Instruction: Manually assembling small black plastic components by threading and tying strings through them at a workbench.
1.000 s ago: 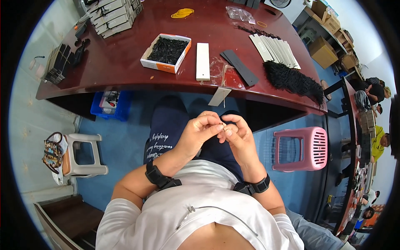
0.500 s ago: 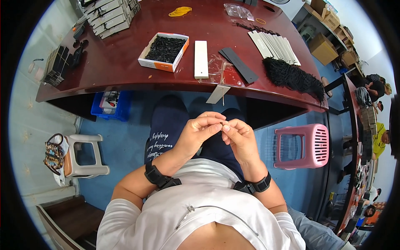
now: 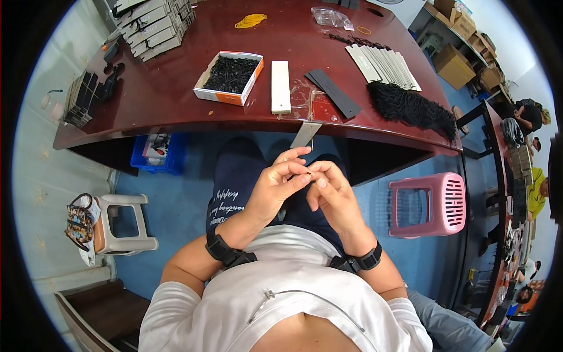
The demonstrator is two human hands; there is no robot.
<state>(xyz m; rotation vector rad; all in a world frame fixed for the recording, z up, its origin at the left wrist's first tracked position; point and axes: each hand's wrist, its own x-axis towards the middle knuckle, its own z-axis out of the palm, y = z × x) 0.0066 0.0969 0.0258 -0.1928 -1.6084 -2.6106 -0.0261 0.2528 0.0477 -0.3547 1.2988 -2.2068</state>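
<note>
Mahogany-red table (image 3: 176, 100) curves across the view well above both hands, its near edge just beyond the fingertips. Below the hands sits the person's lap in dark trousers; a pink plastic stool (image 3: 428, 202) stands well off beyond the right hand, a white stool (image 3: 123, 223) with a bag well off beyond the left. On the table, above the left hand, lies a white box of black strands (image 3: 230, 76); beside it a white strip (image 3: 280, 87), a dark strip (image 3: 333, 92), a fan of pale strips (image 3: 384, 63) and a heap of black fibres (image 3: 410, 105) above the right hand. A grey strip (image 3: 306, 135) overhangs the table edge right above the fingers. The left hand (image 3: 275, 188) and right hand (image 3: 328, 193) meet fingertip to fingertip over the lap, both pinching a tiny dark piece (image 3: 309, 173) between them. Compared with a second ago the hands keep the same pose and place; the view has only shifted slightly. What the pinched piece is cannot be made out; it is too small and mostly covered by the fingers.
</note>
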